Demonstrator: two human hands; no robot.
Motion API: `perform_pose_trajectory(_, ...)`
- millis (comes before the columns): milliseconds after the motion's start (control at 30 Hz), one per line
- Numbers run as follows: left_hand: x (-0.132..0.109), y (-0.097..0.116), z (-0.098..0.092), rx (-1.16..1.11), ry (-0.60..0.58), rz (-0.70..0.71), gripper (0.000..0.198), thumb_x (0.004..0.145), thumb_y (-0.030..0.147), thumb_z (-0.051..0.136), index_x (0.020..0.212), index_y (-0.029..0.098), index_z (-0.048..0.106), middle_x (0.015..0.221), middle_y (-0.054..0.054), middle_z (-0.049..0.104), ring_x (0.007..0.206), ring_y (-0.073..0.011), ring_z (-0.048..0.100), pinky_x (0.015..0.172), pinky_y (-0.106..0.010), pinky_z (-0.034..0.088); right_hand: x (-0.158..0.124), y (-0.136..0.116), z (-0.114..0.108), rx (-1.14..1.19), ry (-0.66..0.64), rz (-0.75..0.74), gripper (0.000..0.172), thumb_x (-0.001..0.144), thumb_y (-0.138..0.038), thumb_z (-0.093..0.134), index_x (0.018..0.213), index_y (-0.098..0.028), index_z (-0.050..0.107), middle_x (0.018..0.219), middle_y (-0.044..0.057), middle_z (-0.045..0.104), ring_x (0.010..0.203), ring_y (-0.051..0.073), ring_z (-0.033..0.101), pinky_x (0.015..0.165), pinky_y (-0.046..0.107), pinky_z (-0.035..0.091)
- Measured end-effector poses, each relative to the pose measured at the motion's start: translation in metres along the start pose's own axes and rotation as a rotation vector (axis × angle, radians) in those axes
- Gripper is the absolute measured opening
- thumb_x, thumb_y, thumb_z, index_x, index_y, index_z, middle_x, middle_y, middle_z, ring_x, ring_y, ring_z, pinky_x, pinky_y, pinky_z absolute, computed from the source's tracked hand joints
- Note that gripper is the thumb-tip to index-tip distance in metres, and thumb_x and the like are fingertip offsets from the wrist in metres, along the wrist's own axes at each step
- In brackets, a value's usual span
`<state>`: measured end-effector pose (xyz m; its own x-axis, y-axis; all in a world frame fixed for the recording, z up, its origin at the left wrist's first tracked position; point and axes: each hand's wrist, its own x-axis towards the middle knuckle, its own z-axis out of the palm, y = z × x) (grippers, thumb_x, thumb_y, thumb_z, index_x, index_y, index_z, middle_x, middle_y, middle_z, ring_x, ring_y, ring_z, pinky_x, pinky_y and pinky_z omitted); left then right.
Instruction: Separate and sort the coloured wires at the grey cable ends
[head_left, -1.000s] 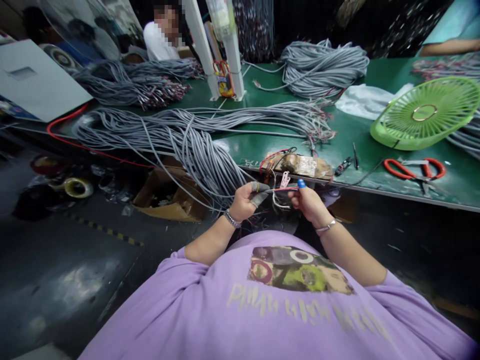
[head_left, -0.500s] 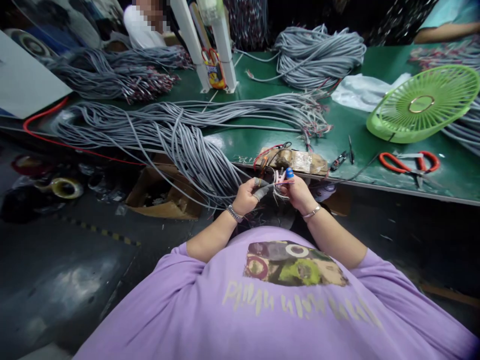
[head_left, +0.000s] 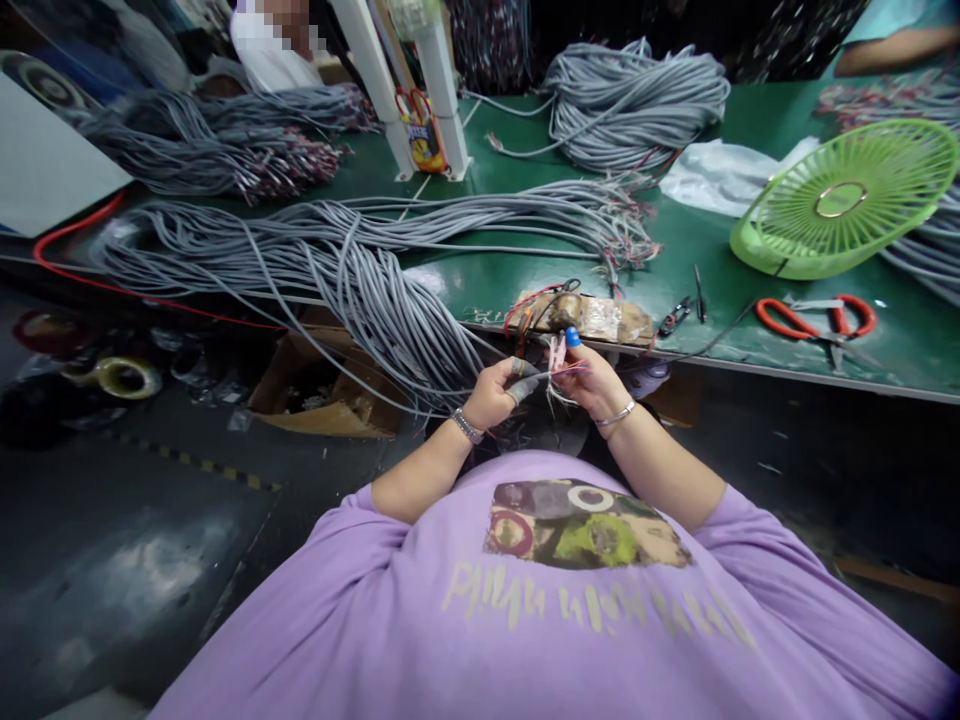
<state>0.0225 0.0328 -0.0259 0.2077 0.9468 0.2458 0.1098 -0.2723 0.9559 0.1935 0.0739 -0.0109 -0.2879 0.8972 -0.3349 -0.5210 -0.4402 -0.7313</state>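
My left hand (head_left: pixel 491 395), with grey covers on its fingertips, is closed around the end of a grey cable (head_left: pixel 531 384). Thin red, blue and pale wires (head_left: pixel 568 371) fan out of that end toward my right hand (head_left: pixel 598 382). A blue cover sits on my right thumb, which is raised beside the pale-wrapped fingers; those fingers curl at the wires, and their exact grip is partly hidden. Just beyond both hands, a taped brown block (head_left: pixel 600 320) with dark and red leads lies at the bench edge.
Grey cable bundles (head_left: pixel 390 300) drape over the green bench (head_left: pixel 495 285) edge on my left. A coiled bundle (head_left: pixel 637 105) lies farther back. Red-handled pliers (head_left: pixel 817 322), small black snips (head_left: pixel 676 316) and a green fan (head_left: pixel 844 200) are on the right. A cardboard box (head_left: pixel 322 395) stands below.
My right hand has turned a little, showing more of its palm, with the thumb lifted from the wires. The left hand keeps its hold on the cable. The view has shifted slightly.
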Motion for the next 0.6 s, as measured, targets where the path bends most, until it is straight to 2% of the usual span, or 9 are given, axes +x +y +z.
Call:
perform_pose_trajectory(167, 0.003, 0.000, 0.001, 0.028, -0.046, -0.003, 0.029, 0.075, 0.038, 0.076, 0.085, 0.012, 0.069, 0.076, -0.003, 0.068, 0.069, -0.0112, 0.059, 0.072, -0.026, 0.050, 0.001, 0.000, 0.001, 0.007, -0.003, -0.011, 0.047, 0.073, -0.059, 0.075, 0.066, -0.018, 0.055, 0.053, -0.004, 0.054, 0.044, 0.006, 0.045, 0.042, 0.019, 0.036)
perform_pose_trajectory(300, 0.005, 0.004, 0.003, 0.031, -0.069, 0.004, 0.031, 0.072, 0.040, 0.079, 0.083, 0.013, 0.068, 0.074, -0.002, 0.067, 0.067, -0.0107, 0.058, 0.070, -0.025, 0.050, 0.002, 0.003, 0.000, 0.000, -0.007, -0.025, 0.048, 0.072, -0.061, 0.074, 0.066, -0.018, 0.055, 0.052, -0.005, 0.050, 0.045, 0.006, 0.040, 0.044, 0.020, 0.034)
perform_pose_trajectory(433, 0.003, 0.008, 0.001, 0.021, -0.060, -0.004, 0.031, 0.073, 0.041, 0.078, 0.082, 0.013, 0.068, 0.073, -0.002, 0.067, 0.066, -0.0106, 0.057, 0.067, -0.024, 0.049, -0.002, 0.004, -0.001, 0.003, -0.020, 0.007, 0.049, 0.072, -0.066, 0.071, 0.070, -0.019, 0.056, 0.057, -0.004, 0.054, 0.046, 0.007, 0.042, 0.043, 0.021, 0.033)
perform_pose_trajectory(600, -0.011, 0.011, -0.006, -0.039, -0.169, -0.070, 0.032, 0.075, 0.042, 0.076, 0.085, 0.012, 0.071, 0.075, -0.004, 0.068, 0.066, -0.0112, 0.059, 0.065, -0.024, 0.050, -0.008, 0.004, -0.006, 0.042, -0.064, 0.069, 0.053, 0.076, -0.072, 0.063, 0.070, -0.021, 0.051, 0.056, -0.004, 0.054, 0.045, 0.008, 0.043, 0.043, 0.020, 0.035)
